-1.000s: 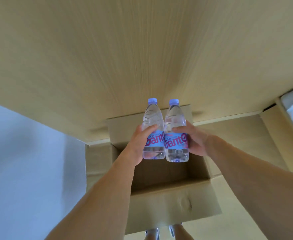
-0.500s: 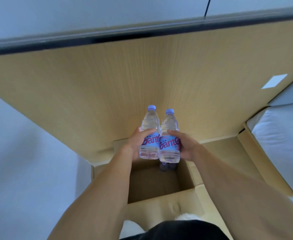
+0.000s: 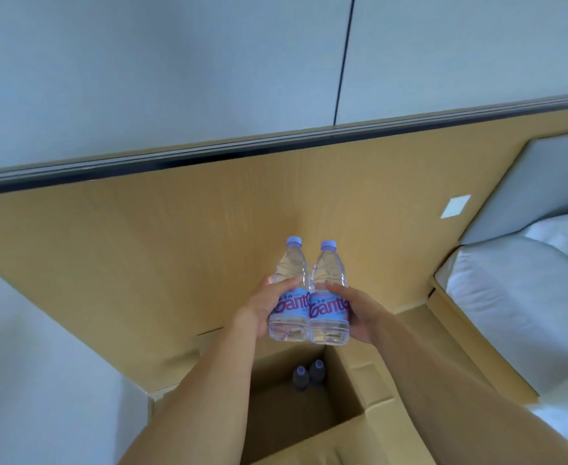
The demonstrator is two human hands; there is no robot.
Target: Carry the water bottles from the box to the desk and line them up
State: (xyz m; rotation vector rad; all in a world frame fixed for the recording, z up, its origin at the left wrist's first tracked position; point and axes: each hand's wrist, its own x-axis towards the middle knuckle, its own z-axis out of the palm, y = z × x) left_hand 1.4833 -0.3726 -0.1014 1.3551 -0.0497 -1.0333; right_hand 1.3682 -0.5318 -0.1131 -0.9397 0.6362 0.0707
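Grip: our left hand (image 3: 259, 308) is wrapped round the left bottle (image 3: 291, 290), thumb across its shoulder; our right hand (image 3: 359, 313) is wrapped round the right bottle (image 3: 329, 293) likewise. One bottle to each hand, labels touching.

Axis: both bottles upright, caps (image 3: 294, 241) toward 12 o'clock, bases toward 6, long axes parallel.

Position: the pair hangs in the air over the far edge of the open box (image 3: 356, 427), which lies at 6 o'clock from the grip. Two more bottles (image 3: 309, 375) stand deep in the box, directly below at 6 o'clock, only dark tops showing.

Desk: we cannot place it. At 12 o'clock stands a wood panel (image 3: 175, 246); at 3 o'clock, a bed (image 3: 510, 290).

Judgement: neither hand is nearer; the carry turns on finding the desk, then setting both bases down upright, side by side.
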